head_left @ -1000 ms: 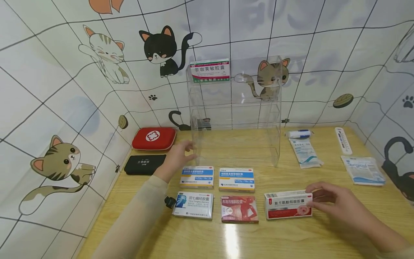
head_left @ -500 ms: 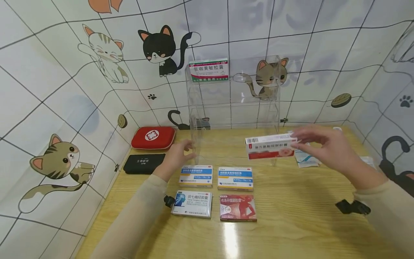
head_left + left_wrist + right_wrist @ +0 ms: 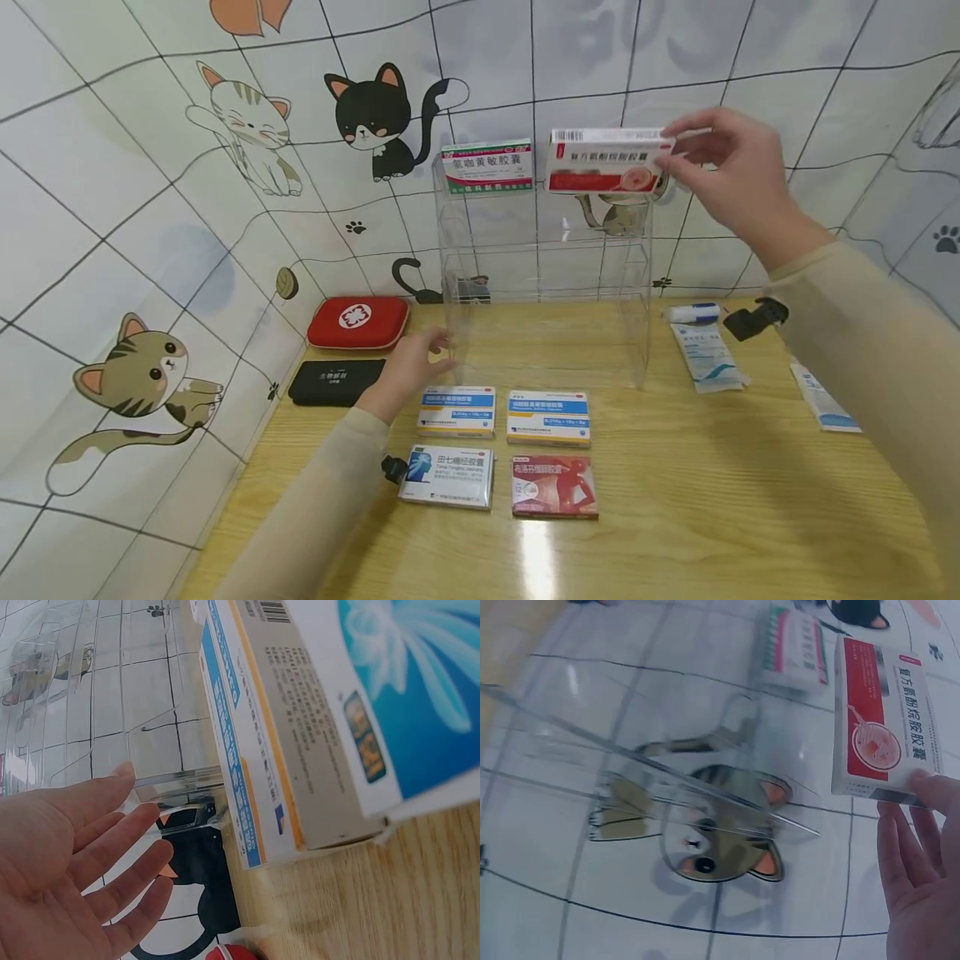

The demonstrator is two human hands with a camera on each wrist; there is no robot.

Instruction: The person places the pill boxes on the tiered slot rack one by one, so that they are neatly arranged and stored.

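My right hand (image 3: 738, 179) pinches the right end of a white and red medicine box (image 3: 609, 162) between thumb and fingers. It holds the box at the top tier of a clear acrylic rack (image 3: 643, 333), right of a green and red medicine box (image 3: 489, 167) that sits up there. In the right wrist view the held box (image 3: 881, 720) shows its printed front. My left hand (image 3: 408, 371) is at the rack's lower left side, with fingers loosely extended. The left wrist view shows the thumb and fingertips (image 3: 146, 814) right by the rack's edge, nothing gripped.
Before the rack lie two blue and white boxes (image 3: 457, 411), a white box (image 3: 448, 477) and a red box (image 3: 555, 487). A red case (image 3: 358, 322) and black pouch (image 3: 333, 382) lie left. Right are a white-blue tube (image 3: 693, 313) and packets (image 3: 705, 354).
My right hand has lifted the white and red medicine box off the table, up and leftward to the rack's top tier. The left hand has stayed by the rack's side.
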